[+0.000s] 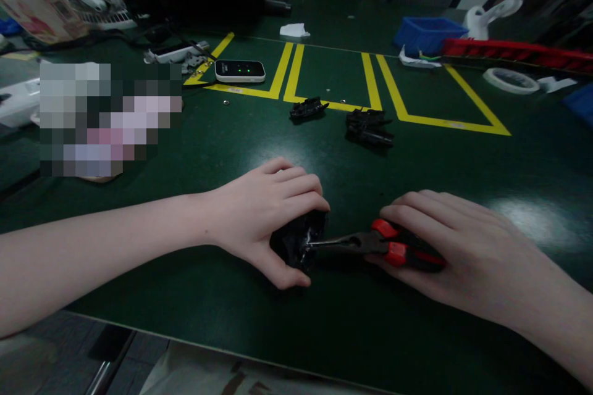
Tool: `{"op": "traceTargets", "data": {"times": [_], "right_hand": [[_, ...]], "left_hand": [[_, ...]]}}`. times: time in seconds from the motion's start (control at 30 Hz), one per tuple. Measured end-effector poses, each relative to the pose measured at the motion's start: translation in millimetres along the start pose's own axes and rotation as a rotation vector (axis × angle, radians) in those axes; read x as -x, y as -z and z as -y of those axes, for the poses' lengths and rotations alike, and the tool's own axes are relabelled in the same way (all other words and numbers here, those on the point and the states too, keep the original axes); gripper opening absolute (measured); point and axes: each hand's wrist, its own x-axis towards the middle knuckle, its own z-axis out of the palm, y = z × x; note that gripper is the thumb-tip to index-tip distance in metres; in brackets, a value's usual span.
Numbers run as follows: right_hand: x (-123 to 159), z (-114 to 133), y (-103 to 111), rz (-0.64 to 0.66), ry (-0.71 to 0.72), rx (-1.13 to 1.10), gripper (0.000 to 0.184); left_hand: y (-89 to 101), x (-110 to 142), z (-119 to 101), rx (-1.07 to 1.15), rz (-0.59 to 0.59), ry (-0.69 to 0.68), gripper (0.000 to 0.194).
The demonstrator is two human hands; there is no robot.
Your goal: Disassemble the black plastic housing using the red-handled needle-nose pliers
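My left hand (278, 216) is wrapped round a black plastic part (296, 239) on the green table, its thumb on the near side and its fingers over the far side. From the right, my right hand (440, 241) grips a pair of needle-nose pliers (370, 242) with red and black handles. The long jaws point left, and their tips meet the black part near a small shiny spot. Whether the tips pinch anything is too small to tell. The underside of the black part is hidden.
Beyond my hands lie black plastic pieces (368, 126) and a smaller black piece (308, 109). Yellow tape (454, 123) marks out areas on the table. A white device (239, 71) with green lights, a blue bin (428, 34), a red rack (519, 54) and a tape roll (509, 81) stand farther back.
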Motion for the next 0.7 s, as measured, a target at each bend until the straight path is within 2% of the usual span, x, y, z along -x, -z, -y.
{"op": "traceTargets", "data": {"times": [0.43,0.57,0.7], "right_hand": [[-4.5,-2.5,9.9,-0.003,0.003,0.015,0.033],[-1.4,-3.9,8.0,-0.005,-0.043,-0.033,0.035],[0.1,-4.7,4.8,-0.007,-0.027,-0.034,0.034]], "left_hand": [[2.4,1.5,2.5,0.054,0.032,0.028,0.073],[2.0,1.7,2.1,0.055,0.045,0.04,0.074],[2.0,1.5,2.3,0.05,0.059,0.04,0.077]]}}
